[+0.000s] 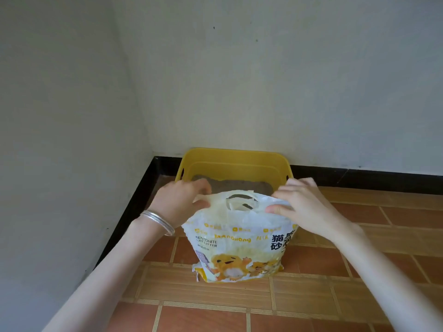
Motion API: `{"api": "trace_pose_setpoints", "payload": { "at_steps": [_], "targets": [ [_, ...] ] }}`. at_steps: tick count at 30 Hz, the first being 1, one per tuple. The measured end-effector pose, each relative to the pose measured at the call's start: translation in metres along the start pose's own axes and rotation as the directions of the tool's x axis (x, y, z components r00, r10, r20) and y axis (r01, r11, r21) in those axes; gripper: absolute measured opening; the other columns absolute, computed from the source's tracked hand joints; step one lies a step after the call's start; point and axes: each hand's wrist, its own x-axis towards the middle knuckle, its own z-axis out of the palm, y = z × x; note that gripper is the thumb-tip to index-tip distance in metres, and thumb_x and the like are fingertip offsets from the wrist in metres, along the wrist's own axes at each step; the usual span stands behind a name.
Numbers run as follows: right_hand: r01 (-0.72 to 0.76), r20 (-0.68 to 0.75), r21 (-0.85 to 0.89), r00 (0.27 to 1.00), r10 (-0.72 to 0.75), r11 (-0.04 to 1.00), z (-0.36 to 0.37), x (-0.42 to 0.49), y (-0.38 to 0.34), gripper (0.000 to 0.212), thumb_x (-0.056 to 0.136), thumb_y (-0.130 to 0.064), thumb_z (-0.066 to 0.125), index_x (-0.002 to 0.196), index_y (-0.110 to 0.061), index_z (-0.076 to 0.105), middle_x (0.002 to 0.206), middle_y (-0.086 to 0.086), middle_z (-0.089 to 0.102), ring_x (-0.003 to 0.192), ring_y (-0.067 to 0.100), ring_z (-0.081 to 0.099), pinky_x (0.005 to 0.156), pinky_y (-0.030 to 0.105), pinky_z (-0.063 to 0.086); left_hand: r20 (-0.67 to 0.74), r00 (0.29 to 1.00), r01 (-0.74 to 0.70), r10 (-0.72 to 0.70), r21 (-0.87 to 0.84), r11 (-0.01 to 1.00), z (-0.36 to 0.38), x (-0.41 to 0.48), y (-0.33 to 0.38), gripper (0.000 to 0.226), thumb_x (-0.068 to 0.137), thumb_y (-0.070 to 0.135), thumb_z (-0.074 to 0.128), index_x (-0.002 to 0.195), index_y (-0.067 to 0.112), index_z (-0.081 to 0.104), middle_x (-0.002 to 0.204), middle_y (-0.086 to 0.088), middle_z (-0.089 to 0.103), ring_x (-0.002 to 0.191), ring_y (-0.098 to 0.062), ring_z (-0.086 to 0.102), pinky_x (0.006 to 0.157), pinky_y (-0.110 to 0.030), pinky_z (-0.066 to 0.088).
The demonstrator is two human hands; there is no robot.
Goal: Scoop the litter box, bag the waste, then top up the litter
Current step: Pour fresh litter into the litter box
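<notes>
Tiled floor, white corner. Litter bag stands upright before us, just in front of the yellow litter box. Our left hand and right hand pinch its top edge at either side of the handle cut-out.

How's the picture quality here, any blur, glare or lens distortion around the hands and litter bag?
Head view: soft even light, no hard shadows; left hand and right hand slightly motion-blurred at the fingers; litter bag print readable, mild sheen near its top; wide-angle bows the wall corner.
</notes>
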Motion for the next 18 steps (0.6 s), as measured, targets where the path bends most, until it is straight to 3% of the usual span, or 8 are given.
{"api": "trace_pose_setpoints", "payload": {
  "at_steps": [3,6,12,18],
  "targets": [
    [-0.064,0.034,0.15,0.998,0.059,0.987,-0.011,-0.008,0.001,0.059,0.072,-0.07,0.037,0.086,-0.022,0.068,0.071,-0.018,0.05,0.074,0.007,0.046,0.075,0.029,0.035,-0.033,0.999,-0.01,0.006,-0.121,0.993,-0.009,-0.012,-0.005,0.007,0.085,0.041,0.061,0.091,0.036,0.062,0.081,0.02,0.061,0.083,-0.009,0.059,0.065,-0.028,0.046],
    [-0.129,0.107,0.25,0.989,0.105,0.96,-0.008,-0.008,0.003,0.039,0.073,-0.066,0.046,0.076,-0.03,0.058,0.073,-0.015,0.051,0.071,0.007,0.05,0.068,0.027,0.039,-0.009,0.999,0.039,-0.041,-0.177,0.983,-0.005,-0.01,-0.005,0.003,0.084,0.04,0.063,0.083,0.037,0.063,0.076,0.021,0.059,0.073,-0.004,0.055,0.059,-0.023,0.04],
    [-0.282,0.31,0.382,0.936,0.166,0.88,-0.002,0.005,0.009,0.032,0.08,-0.05,0.06,0.082,-0.018,0.059,0.08,-0.007,0.059,0.076,0.012,0.055,0.07,0.035,0.043,0.213,0.966,0.208,-0.148,-0.297,0.932,-0.002,-0.001,-0.006,0.004,0.081,0.037,0.067,0.081,0.035,0.064,0.078,0.018,0.063,0.083,-0.012,0.06,0.073,-0.036,0.05],
    [-0.333,0.478,0.348,0.867,0.14,0.876,-0.067,0.011,-0.01,0.019,0.089,-0.04,0.056,0.088,-0.02,0.054,0.08,-0.007,0.056,0.071,0.014,0.052,0.061,0.029,0.034,0.373,0.912,0.293,-0.171,-0.299,0.908,-0.067,-0.005,0.009,0.01,0.079,0.035,0.07,0.077,0.035,0.061,0.076,0.018,0.059,0.085,-0.01,0.06,0.074,-0.031,0.048]
  ]
}}
